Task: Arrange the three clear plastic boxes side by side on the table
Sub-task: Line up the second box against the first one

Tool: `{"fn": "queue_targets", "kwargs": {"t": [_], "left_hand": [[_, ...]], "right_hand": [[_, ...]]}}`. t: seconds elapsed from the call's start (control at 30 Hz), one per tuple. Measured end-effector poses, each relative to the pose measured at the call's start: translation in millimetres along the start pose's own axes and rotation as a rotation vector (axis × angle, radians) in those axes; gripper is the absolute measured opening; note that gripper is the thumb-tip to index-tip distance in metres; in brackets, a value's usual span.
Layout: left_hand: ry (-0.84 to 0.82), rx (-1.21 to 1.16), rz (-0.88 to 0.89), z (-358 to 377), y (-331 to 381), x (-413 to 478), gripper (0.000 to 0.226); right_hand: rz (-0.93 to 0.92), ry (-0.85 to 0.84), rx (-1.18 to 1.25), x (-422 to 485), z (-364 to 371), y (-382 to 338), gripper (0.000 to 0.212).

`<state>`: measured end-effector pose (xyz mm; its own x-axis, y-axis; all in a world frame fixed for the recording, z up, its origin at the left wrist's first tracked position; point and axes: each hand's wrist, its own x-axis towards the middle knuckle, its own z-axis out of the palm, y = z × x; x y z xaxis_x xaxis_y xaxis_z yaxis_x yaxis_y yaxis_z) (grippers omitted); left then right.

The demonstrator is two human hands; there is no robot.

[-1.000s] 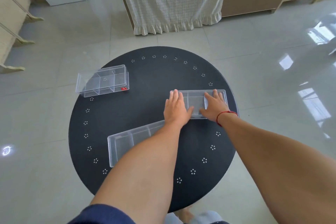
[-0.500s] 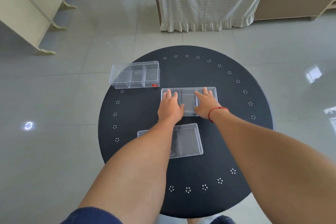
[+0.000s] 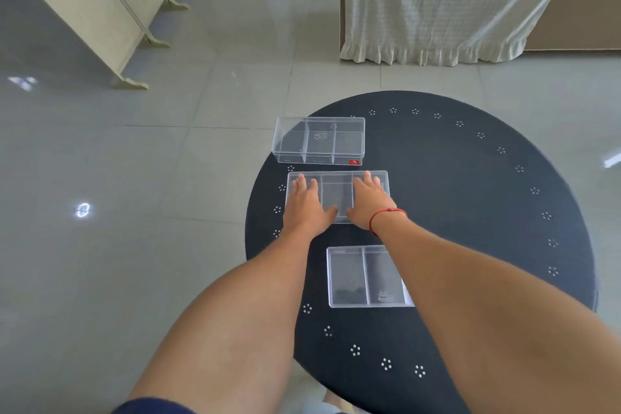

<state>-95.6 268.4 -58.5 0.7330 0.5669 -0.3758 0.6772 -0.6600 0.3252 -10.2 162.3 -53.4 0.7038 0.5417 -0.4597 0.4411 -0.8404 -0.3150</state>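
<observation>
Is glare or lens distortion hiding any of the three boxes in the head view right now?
Head view: glare sits on the floor tiles, not the black table; the far box, the middle box under both hands and the near box read sharp, the near one partly hidden by the right forearm; wide-angle bending shows at the frame edges.

No legible text, number or brand name appears anywhere in the view. The far clear box (image 3: 319, 140) carries a small red label (image 3: 354, 162) at its near right corner, but its print is too small to read. The near clear box (image 3: 366, 276) bears a faint embossed mark (image 3: 385, 296) on the floor of its right compartment, likewise too blurred to make out.
</observation>
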Motion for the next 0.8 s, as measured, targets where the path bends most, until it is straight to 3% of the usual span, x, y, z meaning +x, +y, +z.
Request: {"fn": "queue_targets", "kwargs": {"t": [0.3,0.8], "left_hand": [[0.011,-0.01,0.031,-27,-43,18,0.083],[0.047,-0.044,0.068,-31,-45,35,0.079]], "right_hand": [[-0.016,0.009,-0.001,12,8,-48,0.07],[0.019,0.059,0.007,18,8,-50,0.071]]}}
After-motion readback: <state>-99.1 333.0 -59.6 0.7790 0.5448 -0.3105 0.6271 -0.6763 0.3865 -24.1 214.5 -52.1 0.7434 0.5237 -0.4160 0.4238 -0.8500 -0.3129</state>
